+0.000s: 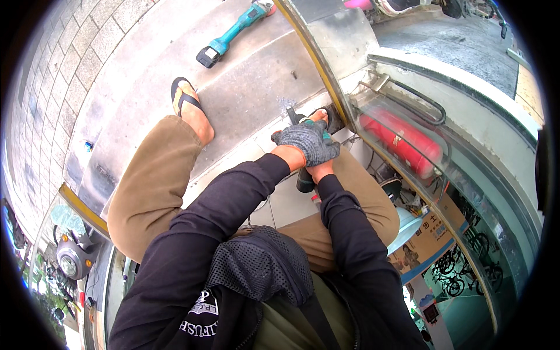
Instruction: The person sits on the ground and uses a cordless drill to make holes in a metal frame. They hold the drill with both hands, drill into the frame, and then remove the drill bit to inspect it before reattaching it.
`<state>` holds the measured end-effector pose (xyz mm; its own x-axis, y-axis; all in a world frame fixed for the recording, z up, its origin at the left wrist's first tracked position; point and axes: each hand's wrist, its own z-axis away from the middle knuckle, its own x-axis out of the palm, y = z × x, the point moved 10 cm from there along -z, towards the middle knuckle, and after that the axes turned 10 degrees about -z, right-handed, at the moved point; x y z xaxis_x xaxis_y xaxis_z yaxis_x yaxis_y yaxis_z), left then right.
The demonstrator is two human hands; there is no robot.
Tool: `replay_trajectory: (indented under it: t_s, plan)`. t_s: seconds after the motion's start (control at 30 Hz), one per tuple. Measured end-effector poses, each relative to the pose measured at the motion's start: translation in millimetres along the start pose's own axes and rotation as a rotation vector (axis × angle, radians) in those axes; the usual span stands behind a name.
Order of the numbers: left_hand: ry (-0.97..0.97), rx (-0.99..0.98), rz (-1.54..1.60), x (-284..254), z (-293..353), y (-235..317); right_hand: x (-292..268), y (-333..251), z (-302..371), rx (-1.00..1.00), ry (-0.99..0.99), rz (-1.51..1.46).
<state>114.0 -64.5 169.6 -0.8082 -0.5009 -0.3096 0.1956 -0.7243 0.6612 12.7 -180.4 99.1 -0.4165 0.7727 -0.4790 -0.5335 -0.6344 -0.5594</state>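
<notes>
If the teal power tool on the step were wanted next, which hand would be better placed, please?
Probably the left: the teal power tool lies to that side, and the gloved left hand is nearer and on top, mostly covering the right hand. Both seem occupied at the dark tool.

Grey knit covers the left hand — a glove with an orange cuff — and the tool beneath it is black, with glimpses of teal. The far power tool is teal with a black end. Jacket sleeves are plain black, the trousers tan, the shirt olive green; the near pouch has a black mesh pattern. At right, a cylinder is red and a cardboard box brown with blue edging. Far-left paving is a beige-grey grid with darker joints.
</notes>
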Motion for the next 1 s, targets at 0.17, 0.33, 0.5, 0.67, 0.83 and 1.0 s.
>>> replay_trajectory:
  t_s: [0.17, 0.33, 0.5, 0.67, 0.83, 1.0]
  plan:
    - [0.04, 0.011, 0.005, -1.1, 1.0, 0.1, 4.7, 3.1, -2.5, -0.026, -0.014, 0.165]
    - [0.001, 0.006, -0.008, 1.4, -0.7, -2.5, 2.4, -9.7, 0.6, 0.007, 0.001, 0.067]
    - [0.017, 0.023, -0.027, 13.0, -6.2, -2.2, 3.6, 2.9, -2.9, -0.071, 0.014, 0.168]
    - [0.052, 0.041, -0.046, 8.9, -4.8, -2.6, 1.3, -4.6, -0.5, -0.033, 0.008, 0.053]
    - [-0.019, 0.0, -0.025, 5.9, -1.2, 2.3, -1.7, 1.0, -1.1, -0.011, 0.001, 0.049]
    - [0.037, 0.007, 0.016, 2.3, -0.2, -2.5, 3.4, -2.1, -2.1, 0.011, -0.042, 0.151]
